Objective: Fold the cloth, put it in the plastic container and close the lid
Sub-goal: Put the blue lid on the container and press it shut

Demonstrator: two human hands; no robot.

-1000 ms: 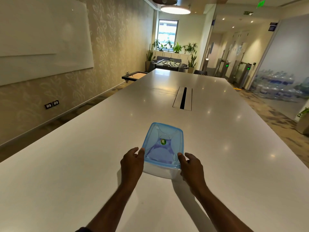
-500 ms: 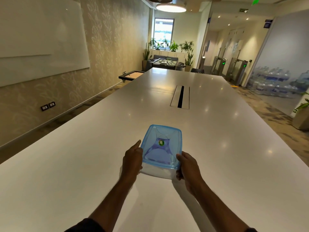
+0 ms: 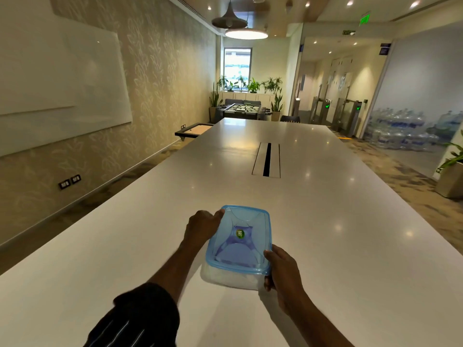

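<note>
A clear plastic container (image 3: 229,280) stands on the long white table (image 3: 325,221), with its translucent blue lid (image 3: 239,240) on top; a round green sticker marks the lid's middle. A pale cloth shows dimly through the container's wall. My left hand (image 3: 201,227) presses against the far left corner of the lid. My right hand (image 3: 281,267) grips the near right corner, thumb on the lid and fingers down the container's side.
A cable slot (image 3: 266,160) is set into the table beyond the container. A whiteboard (image 3: 62,83) hangs on the left wall. A foosball table (image 3: 241,110) and plants stand at the far end, stacked water bottles (image 3: 400,131) at the right.
My left hand has slid forward from the near left corner to the far left corner of the lid. My right hand stays at the near right corner. The head has tilted upward.
</note>
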